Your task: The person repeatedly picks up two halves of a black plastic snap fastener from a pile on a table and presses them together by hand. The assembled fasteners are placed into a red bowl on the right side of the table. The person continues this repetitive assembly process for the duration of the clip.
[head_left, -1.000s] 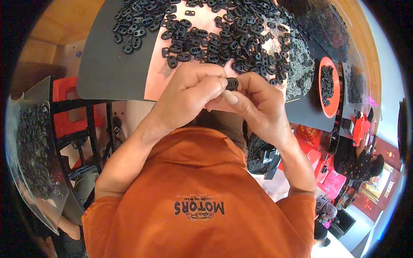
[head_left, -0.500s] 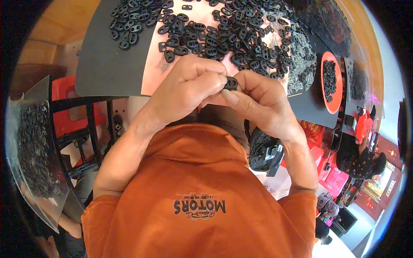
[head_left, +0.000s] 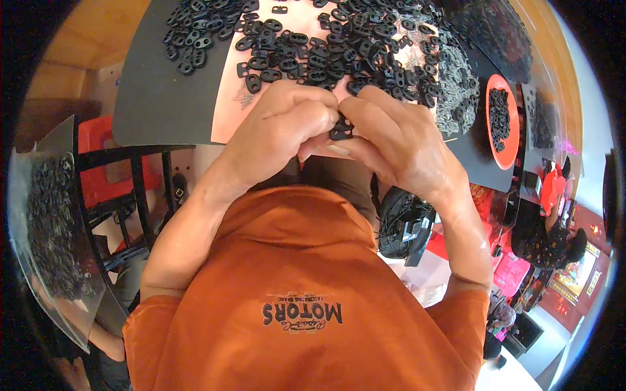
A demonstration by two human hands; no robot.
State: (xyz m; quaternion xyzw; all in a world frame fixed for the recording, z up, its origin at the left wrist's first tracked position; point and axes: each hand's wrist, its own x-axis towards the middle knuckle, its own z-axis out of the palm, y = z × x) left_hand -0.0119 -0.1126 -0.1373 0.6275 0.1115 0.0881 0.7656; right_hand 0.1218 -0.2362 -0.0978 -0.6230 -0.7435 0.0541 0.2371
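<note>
Just off the table's near edge, a small black plastic cord lock (head_left: 341, 130) is held between both hands. My left hand (head_left: 277, 133) is closed, its thumb and fingers against the left side of the piece. My right hand (head_left: 411, 143) is closed too, with curled fingers over the top and the thumb beneath. Those fingers partly cover the cord lock. Beyond my hands lies a loose heap of similar black two-holed pieces (head_left: 352, 49) on a pinkish sheet (head_left: 228, 98). To its right spreads a pile of small metal springs (head_left: 456, 91).
A red oval dish (head_left: 512, 137) of small black parts stands on the dark tabletop (head_left: 156, 111) at right. More black pieces (head_left: 199, 32) lie far left. A red stool (head_left: 98, 143) and a clear-topped stand (head_left: 55, 228) are at left. A person (head_left: 548, 241) is at far right.
My right hand has shifted its grip, its fingers now curled over the top of the cord lock. The piece has turned and moved slightly left and down.
</note>
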